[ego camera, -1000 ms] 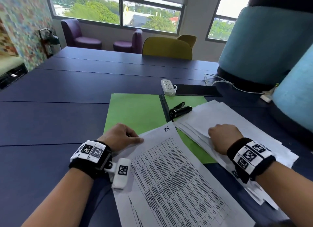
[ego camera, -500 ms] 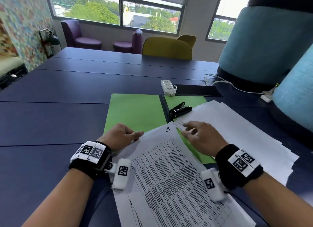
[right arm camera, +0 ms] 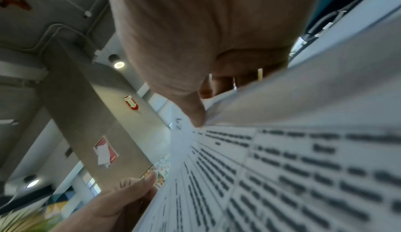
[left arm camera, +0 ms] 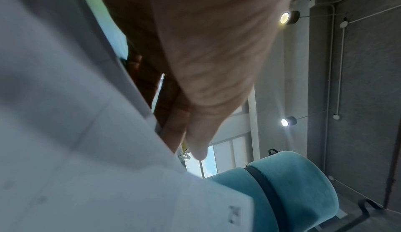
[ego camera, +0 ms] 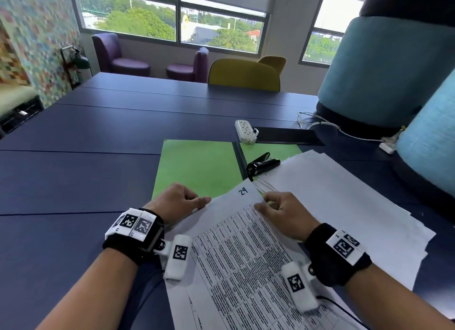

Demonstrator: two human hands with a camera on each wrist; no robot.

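Note:
A printed sheet with a dense table and a handwritten "24" at its top lies slanted in front of me, over a green folder. My left hand holds the sheet's top left edge, thumb on top and fingers curled beneath; the left wrist view shows the thumb lying on the paper. My right hand pinches the sheet's right edge near the top corner. In the right wrist view its thumb presses the printed page with the fingers tucked under it.
A loose stack of white sheets spreads to the right. A black stapler lies on the folder, with a white power strip and a flat black slab behind. Big teal cushions stand far right on the blue table.
My right hand left the white stack, moved left to the printed sheet and took hold of its right edge. The left hand stayed where it was.

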